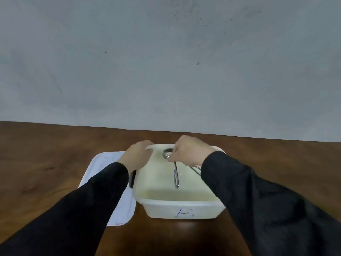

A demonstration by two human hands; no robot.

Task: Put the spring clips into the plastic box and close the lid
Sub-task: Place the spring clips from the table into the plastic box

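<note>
A cream plastic box (pixel 181 204) with a blue mark on its front wall stands open on the brown table. My right hand (pixel 190 151) is over the box, pinching a metal spring clip (pixel 175 169) whose coil ring is at my fingers and whose arm hangs down into the box. A second arm of the clip pokes out under my right wrist. My left hand (pixel 137 154) rests on the box's far left rim, fingers curled over the edge. The white lid (pixel 110 182) lies flat on the table left of the box, partly under my left sleeve.
A dark object (pixel 132 179) sits between my left sleeve and the box's left wall. The wooden table (pixel 46 159) runs back to a grey wall (pixel 166 61).
</note>
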